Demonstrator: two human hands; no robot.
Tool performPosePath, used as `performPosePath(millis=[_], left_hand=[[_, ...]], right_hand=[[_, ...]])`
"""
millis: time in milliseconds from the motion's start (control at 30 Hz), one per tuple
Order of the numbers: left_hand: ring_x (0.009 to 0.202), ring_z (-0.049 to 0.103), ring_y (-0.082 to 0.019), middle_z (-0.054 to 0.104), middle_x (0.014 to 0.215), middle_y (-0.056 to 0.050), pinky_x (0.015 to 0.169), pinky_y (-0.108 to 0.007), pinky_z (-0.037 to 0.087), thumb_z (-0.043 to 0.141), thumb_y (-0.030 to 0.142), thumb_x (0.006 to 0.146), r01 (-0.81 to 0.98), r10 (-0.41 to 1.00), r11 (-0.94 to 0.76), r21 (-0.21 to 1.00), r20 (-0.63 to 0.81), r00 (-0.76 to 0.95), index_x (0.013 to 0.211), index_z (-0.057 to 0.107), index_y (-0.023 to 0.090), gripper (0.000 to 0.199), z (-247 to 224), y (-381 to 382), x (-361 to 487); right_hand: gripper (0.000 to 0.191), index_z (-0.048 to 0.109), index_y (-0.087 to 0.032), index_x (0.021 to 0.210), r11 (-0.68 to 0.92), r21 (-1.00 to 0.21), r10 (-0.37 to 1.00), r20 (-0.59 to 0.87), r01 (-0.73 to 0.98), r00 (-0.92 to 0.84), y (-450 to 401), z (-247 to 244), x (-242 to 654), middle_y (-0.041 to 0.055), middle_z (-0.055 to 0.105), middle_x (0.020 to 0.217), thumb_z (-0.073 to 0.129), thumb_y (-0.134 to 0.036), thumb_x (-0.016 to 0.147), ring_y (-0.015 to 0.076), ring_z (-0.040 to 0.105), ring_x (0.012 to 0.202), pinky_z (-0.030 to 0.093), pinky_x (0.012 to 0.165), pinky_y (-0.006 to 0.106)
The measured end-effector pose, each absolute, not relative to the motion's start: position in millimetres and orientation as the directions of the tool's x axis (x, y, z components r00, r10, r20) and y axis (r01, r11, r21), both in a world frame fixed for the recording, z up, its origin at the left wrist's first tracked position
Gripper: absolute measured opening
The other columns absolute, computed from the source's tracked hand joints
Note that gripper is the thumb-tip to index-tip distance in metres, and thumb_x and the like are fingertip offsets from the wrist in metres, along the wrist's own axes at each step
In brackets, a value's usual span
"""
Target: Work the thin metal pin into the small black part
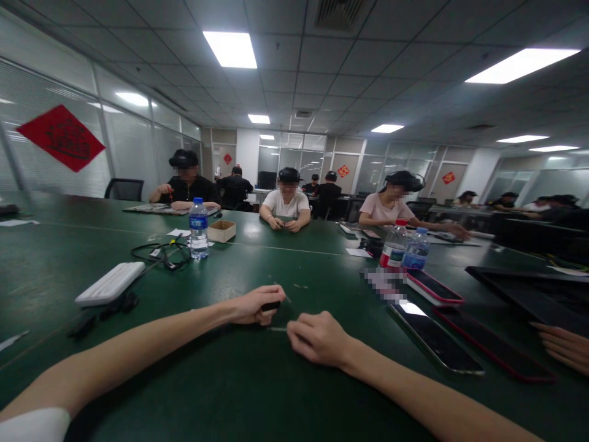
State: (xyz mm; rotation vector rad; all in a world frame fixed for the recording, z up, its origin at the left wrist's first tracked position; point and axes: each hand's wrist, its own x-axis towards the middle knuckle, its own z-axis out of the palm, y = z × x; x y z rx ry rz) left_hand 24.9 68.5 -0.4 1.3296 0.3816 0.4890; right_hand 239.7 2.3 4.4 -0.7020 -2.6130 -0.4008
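Observation:
Above the middle of the green table (207, 368), my left hand (258, 305) is closed around a small black object (270, 305). Just right of it and slightly nearer, my right hand (318, 339) has its fingers curled together. A thin, pale strip (277, 329) reaches left from the fingertips of my right hand; its far end is blurred. Another faint, thin piece shows near the fingertips of my left hand. The two hands are apart, with a small gap between them.
On the left lie a white power strip (110, 283), black cables (168, 253), a water bottle (199, 228) and a small box (221, 231). Two bottles (392, 245) and several phones (437, 337) are on the right. A person's hand (564, 347) is at the right edge; people sit opposite.

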Motion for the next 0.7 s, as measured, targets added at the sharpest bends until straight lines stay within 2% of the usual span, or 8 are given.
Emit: performPosePath(millis=[67,100,300,400,533,700], left_hand=[[0.038,0.024,-0.006,0.032,0.048,0.010,0.044,-0.020,0.021,0.054,0.039,0.089,-0.114,0.542,0.182,0.977,-0.003,0.841,0.089,0.044,0.021,0.020,0.1,68.6,26.5],[0.038,0.024,-0.006,0.032,0.047,0.010,0.044,-0.020,0.021,0.054,0.039,0.089,-0.112,0.546,0.192,0.975,-0.011,0.838,0.089,0.044,0.021,0.021,0.3,68.8,26.8],[0.037,0.023,-0.006,0.030,0.045,0.011,0.045,-0.020,0.023,0.052,0.041,0.089,-0.117,0.571,0.239,0.964,-0.042,0.820,0.088,0.043,0.022,0.021,-1.0,72.1,24.4],[0.036,0.023,-0.006,0.030,0.045,0.011,0.044,-0.019,0.024,0.048,0.041,0.091,-0.145,0.575,0.257,0.956,-0.030,0.818,0.089,0.044,0.022,0.019,-4.6,75.1,24.3],[0.036,0.025,-0.006,0.030,0.046,0.010,0.045,-0.019,0.024,0.047,0.041,0.092,-0.155,0.609,0.244,0.957,-0.027,0.793,0.088,0.044,0.022,0.020,-7.9,75.6,26.3],[0.037,0.025,-0.006,0.031,0.047,0.010,0.044,-0.020,0.023,0.050,0.044,0.090,-0.157,0.635,0.221,0.962,-0.020,0.772,0.088,0.046,0.022,0.023,-9.4,74.3,29.4]], right_hand=[[0.026,0.065,-0.020,0.089,0.878,0.239,0.299,0.400,0.414,-0.866,-2.3,5.9,233.8,-0.0005,0.059,0.067,0.040,-0.028,0.093,0.0072,0.049,0.053,0.033,0.048,0.019],[0.026,0.065,-0.020,0.088,0.882,0.243,0.288,0.399,0.404,-0.871,-3.8,6.6,231.8,-0.0006,0.059,0.067,0.040,-0.028,0.093,0.0072,0.049,0.053,0.033,0.048,0.019],[0.028,0.066,-0.017,0.093,0.772,0.030,0.547,0.478,0.635,-0.687,2.4,7.1,241.5,0.0029,0.063,0.075,0.040,-0.027,0.095,0.0085,0.054,0.059,0.038,0.053,0.019],[0.030,0.065,-0.017,0.096,0.688,-0.022,0.647,0.473,0.726,-0.598,8.5,5.4,250.2,0.0043,0.065,0.079,0.038,-0.028,0.096,0.0107,0.057,0.064,0.042,0.057,0.020],[0.031,0.065,-0.017,0.099,0.654,-0.056,0.687,0.461,0.754,-0.561,12.3,3.7,254.6,0.0052,0.066,0.082,0.036,-0.029,0.097,0.0120,0.059,0.068,0.045,0.062,0.021],[0.028,0.064,-0.017,0.099,0.651,-0.061,0.691,0.461,0.756,-0.557,12.1,3.2,253.6,0.0039,0.065,0.081,0.038,-0.028,0.096,0.0114,0.059,0.066,0.044,0.060,0.021]])
